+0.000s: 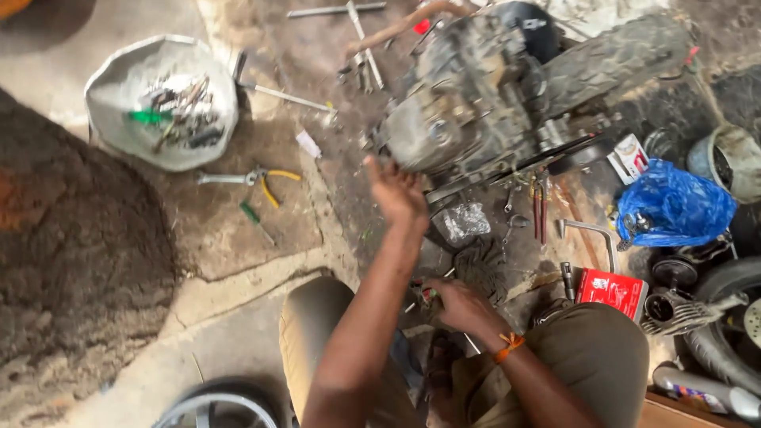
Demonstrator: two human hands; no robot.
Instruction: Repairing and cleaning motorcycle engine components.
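A person crouched on a workshop floor reaches the left hand (396, 190) up to a grimy engine block (468, 103) lying at about one o'clock — fingers loosely spread, resting on or just short of the casing's near edge; motion blur hides any contact. The right hand (458, 303), with an orange band at the wrist, is curled narrowly around small metal parts (424, 295) low between the knees, though what exactly it grips cannot be told. At ten o'clock sits a dented metal bowl (162, 103) of bolts and tools; yellow-handled pliers (261, 181) lie below it. A crumpled blue plastic bag (674, 208) and a red box (612, 292) sit at three o'clock — near a tyre (614, 55) beyond the engine.
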